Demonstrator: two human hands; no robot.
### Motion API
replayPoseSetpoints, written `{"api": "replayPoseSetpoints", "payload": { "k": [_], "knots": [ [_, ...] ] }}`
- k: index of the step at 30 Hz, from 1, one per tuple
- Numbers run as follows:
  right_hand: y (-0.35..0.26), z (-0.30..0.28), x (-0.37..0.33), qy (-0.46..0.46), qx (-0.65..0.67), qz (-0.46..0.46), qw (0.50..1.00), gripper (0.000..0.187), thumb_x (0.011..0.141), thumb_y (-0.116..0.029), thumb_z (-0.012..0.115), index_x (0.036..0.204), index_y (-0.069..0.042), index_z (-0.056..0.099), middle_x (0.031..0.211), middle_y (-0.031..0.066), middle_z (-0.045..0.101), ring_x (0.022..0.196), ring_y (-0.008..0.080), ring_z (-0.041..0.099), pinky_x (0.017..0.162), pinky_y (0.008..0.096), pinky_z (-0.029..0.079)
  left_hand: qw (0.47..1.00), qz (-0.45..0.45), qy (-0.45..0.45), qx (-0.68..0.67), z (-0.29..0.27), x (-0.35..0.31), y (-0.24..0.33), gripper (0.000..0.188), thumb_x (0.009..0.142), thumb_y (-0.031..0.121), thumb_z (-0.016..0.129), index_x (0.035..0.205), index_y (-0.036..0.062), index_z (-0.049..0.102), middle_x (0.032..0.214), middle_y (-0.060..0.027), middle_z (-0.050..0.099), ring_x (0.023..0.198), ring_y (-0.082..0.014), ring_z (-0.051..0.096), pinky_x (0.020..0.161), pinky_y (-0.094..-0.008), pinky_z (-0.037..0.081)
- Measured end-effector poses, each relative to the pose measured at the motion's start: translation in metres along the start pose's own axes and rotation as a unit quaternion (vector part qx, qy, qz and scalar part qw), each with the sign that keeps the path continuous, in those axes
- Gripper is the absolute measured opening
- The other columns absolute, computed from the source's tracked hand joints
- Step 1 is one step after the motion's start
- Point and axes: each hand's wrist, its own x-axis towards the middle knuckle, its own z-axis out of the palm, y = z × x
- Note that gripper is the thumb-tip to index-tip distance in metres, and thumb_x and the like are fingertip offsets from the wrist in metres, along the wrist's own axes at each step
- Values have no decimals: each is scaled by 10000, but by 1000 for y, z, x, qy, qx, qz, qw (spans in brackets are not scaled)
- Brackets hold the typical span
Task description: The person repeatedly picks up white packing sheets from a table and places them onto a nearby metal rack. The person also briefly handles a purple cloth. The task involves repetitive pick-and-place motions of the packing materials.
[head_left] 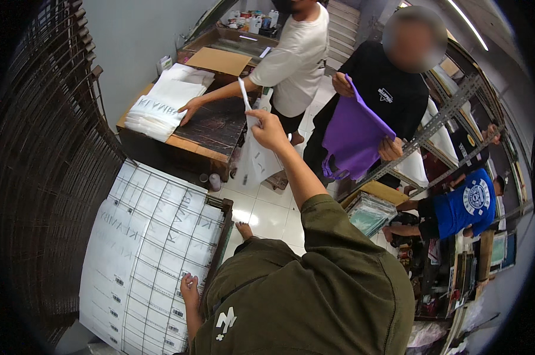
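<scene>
My right hand (268, 129) is stretched out ahead with its fingers closed on a thin, translucent white sheet (257, 161). The sheet hangs down from the grip beside the wooden table (217, 127). Low at my left side, my left hand (189, 290) has loosely curled fingers and nothing visible in them. It is over the edge of a wire drying rack (138, 251), where several printed white sheets (110, 236) lie in overlapping rows. On the table, a co-worker's hand (190, 110) touches a stack of white printed sheets (161, 109).
Raised rack shelves (48, 118) curve up at the left. A co-worker in a white shirt (300, 59) stands across the table. Another, in black, holds a purple bag (356, 133) to my right. Metal shelving (439, 127) and a person in blue (471, 201) are farther right.
</scene>
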Motion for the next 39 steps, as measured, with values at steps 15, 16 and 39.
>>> {"api": "replayPoseSetpoints", "payload": {
  "k": [15,16,39],
  "knots": [
    [-64,32,-26,-271,-26,-124,954,407,604,42,509,993,-7,614,963,192,614,893,346,580,806,395,449,995,24,-91,-29,-9,-12,-44,386,779,152,665,1107,12,517,855,-84,604,718,-120,555,651,-231,449],
    [-69,41,-24,-278,-22,-152,948,399,605,38,514,989,-6,614,952,191,615,883,346,582,797,396,450,995,33,-92,-23,-13,-16,-49,382,781,152,664,1104,9,517,856,-87,604,726,-124,560,660,-233,452],
    [-345,212,-111,-723,149,-485,468,536,643,40,449,1177,21,498,1244,180,479,1150,319,452,992,386,338,920,-334,198,-59,37,-197,-144,601,733,473,635,1115,18,546,994,-199,619,924,-294,602,796,-380,469]
  ]
}}
